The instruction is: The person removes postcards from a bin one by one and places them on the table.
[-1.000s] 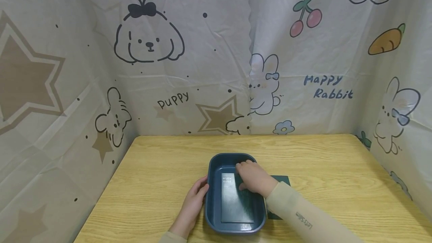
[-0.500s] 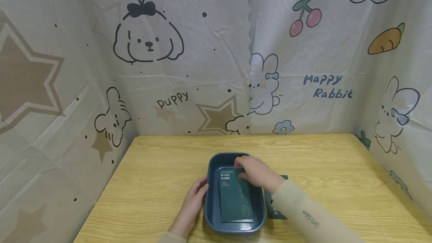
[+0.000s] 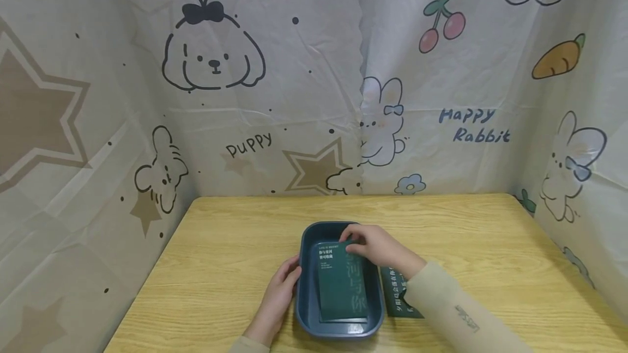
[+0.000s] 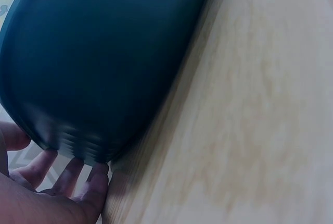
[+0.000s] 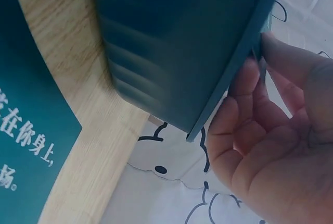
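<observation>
A printed cloth (image 3: 314,48) hangs round the far side of the wooden surface (image 3: 235,255), which I read as a clock with 12 at its far edge. The blue tub (image 3: 309,304) sits towards the near side, its length running 12 to 6. Inside it lies the green booklet (image 3: 342,287), cover up, its long axis nearly the same, the top tipped a hair towards 11. The upper end looks raised to about the rim, the foot lower down; a pale strip shows under that foot, and I can't tell what it belongs to. Just beside the tub, at 4 o'clock, a green card (image 3: 396,298) with white writing lies on the surface, partly behind the right sleeve (image 3: 466,315).

The right hand (image 3: 376,244) is the nearer one, reaching over the tub's 1 o'clock corner; from its grip, nearly all of the booklet lies towards 7. The left hand (image 3: 282,287) is across the tub at 9 o'clock, its fingers resting against the outer wall, well apart from the booklet.

The right grip is narrow: thumb and fingertip pinch the booklet's thin edge at its upper right corner, with no gap that I can see between them
</observation>
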`<state>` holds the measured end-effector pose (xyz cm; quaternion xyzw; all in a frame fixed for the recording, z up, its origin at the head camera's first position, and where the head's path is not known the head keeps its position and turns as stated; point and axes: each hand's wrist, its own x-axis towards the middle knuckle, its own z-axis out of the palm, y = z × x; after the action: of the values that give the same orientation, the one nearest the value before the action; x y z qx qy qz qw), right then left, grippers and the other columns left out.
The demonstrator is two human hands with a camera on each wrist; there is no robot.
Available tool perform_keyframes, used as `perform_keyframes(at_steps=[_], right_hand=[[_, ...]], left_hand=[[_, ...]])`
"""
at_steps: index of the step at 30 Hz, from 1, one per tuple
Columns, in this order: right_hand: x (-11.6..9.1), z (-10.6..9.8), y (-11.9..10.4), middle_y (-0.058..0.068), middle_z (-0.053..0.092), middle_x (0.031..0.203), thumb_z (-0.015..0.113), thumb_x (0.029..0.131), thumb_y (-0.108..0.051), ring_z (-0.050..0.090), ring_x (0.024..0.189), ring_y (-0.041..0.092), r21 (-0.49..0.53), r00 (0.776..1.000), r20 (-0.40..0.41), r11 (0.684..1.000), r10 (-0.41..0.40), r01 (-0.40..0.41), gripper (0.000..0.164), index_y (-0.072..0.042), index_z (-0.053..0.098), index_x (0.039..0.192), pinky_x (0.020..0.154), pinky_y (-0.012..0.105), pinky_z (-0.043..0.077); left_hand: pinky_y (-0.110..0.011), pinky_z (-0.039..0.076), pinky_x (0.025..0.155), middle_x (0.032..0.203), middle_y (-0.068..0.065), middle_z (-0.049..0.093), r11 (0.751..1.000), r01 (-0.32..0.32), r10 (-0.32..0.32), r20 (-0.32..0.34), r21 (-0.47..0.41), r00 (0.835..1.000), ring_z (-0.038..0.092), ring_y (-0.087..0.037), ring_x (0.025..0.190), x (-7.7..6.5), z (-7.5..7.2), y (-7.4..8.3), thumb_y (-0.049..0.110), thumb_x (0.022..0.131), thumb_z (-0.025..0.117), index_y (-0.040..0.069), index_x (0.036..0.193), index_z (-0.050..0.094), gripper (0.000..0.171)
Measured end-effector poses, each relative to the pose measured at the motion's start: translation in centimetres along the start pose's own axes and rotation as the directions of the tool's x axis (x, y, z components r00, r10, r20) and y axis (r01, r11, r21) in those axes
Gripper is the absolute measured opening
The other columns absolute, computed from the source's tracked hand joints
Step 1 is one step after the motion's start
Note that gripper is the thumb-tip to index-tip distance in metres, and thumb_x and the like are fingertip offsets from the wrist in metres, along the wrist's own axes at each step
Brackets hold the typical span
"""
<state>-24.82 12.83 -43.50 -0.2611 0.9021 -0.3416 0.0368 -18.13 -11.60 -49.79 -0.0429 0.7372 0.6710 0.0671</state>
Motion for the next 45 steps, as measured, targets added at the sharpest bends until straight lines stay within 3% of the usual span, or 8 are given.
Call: perform_keyframes(at_steps=[4,10,14,18,26,31,36,45], right_hand=[[-0.3,-0.3,0.1,-0.004,0.065,0.084,0.067,0.088,-0.019,0.056,0.071,0.012,0.042,0.999,-0.041,0.999,0.021,-0.019,0.016,-0.025,0.066,0.102,0.063,0.034,0.051],[-0.7,-1.1,-0.3,-0.002,0.069,0.097,0.067,0.088,-0.023,0.058,0.078,0.01,0.098,0.981,-0.149,0.989,0.126,-0.113,0.017,-0.027,0.069,0.105,0.068,0.035,0.054],[-1.0,-1.9,-0.5,0.001,0.069,0.084,0.066,0.089,-0.026,0.055,0.066,0.013,0.139,0.964,-0.205,0.98,0.17,-0.144,0.02,-0.024,0.068,0.109,0.057,0.033,0.048],[-1.4,-2.9,-0.2,0.0,0.067,0.072,0.064,0.09,-0.03,0.057,0.064,0.017,0.165,0.952,-0.235,0.973,0.198,-0.162,0.023,-0.023,0.067,0.112,0.054,0.032,0.043],[-2.3,-4.7,0.8,0.001,0.069,0.072,0.065,0.089,-0.035,0.062,0.072,0.015,0.178,0.931,-0.272,0.963,0.245,-0.201,0.028,-0.019,0.065,0.112,0.068,0.038,0.05],[-2.8,-5.9,1.7,0.003,0.069,0.072,0.065,0.088,-0.039,0.061,0.072,0.018,0.181,0.924,-0.27,0.957,0.271,-0.228,0.031,-0.019,0.066,0.112,0.07,0.039,0.048],[-3.6,-6.9,3.0,0.006,0.073,0.084,0.063,0.088,-0.042,0.062,0.076,0.018,0.178,0.931,-0.247,0.957,0.268,-0.228,0.034,-0.018,0.065,0.113,0.072,0.04,0.049],[-4.9,-7.8,5.0,0.018,0.063,0.122,0.062,0.09,-0.04,0.059,0.106,0.029,0.18,0.941,-0.203,0.955,0.27,-0.235,0.036,-0.013,0.065,0.114,0.084,0.053,0.052]], left_hand=[[-0.053,0.041,0.1,0.145,-0.021,0.043,1.0,-0.002,0.002,-0.006,0.006,1.0,0.043,-0.033,0.126,0.0,0.0,0.0,0.032,0.1,0.044,0.008,0.141,0.044,0.047],[-0.053,0.042,0.1,0.145,-0.021,0.043,1.0,-0.001,0.001,-0.018,0.002,1.0,0.043,-0.032,0.126,0.0,0.1,-0.1,0.032,0.1,0.045,0.008,0.141,0.045,0.048],[-0.054,0.041,0.102,0.146,-0.021,0.042,1.0,0.003,-0.003,-0.015,0.002,1.0,0.041,-0.034,0.128,-0.1,0.0,-0.1,0.033,0.1,0.046,0.008,0.141,0.044,0.049],[-0.055,0.04,0.103,0.146,-0.022,0.042,1.0,-0.003,0.003,-0.006,0.0,1.0,0.042,-0.034,0.127,0.0,0.0,-0.2,0.034,0.099,0.046,0.007,0.141,0.044,0.049],[-0.054,0.039,0.103,0.145,-0.022,0.043,1.0,-0.008,0.008,-0.001,0.003,1.0,0.043,-0.033,0.126,0.0,-0.1,-0.3,0.034,0.099,0.046,0.007,0.141,0.044,0.049],[-0.055,0.039,0.104,0.146,-0.021,0.042,1.0,-0.008,0.008,-0.003,-0.002,1.0,0.041,-0.033,0.127,0.0,0.0,-0.3,0.033,0.1,0.045,0.007,0.141,0.044,0.049],[-0.055,0.039,0.104,0.147,-0.02,0.041,1.0,0.0,0.0,0.004,0.005,1.0,0.041,-0.034,0.128,0.0,0.0,-0.2,0.035,0.1,0.044,0.008,0.142,0.043,0.05],[-0.055,0.038,0.105,0.146,-0.019,0.043,1.0,0.001,-0.001,-0.005,0.01,1.0,0.041,-0.033,0.128,0.4,0.0,-0.4,0.034,0.099,0.045,0.01,0.141,0.045,0.048]])
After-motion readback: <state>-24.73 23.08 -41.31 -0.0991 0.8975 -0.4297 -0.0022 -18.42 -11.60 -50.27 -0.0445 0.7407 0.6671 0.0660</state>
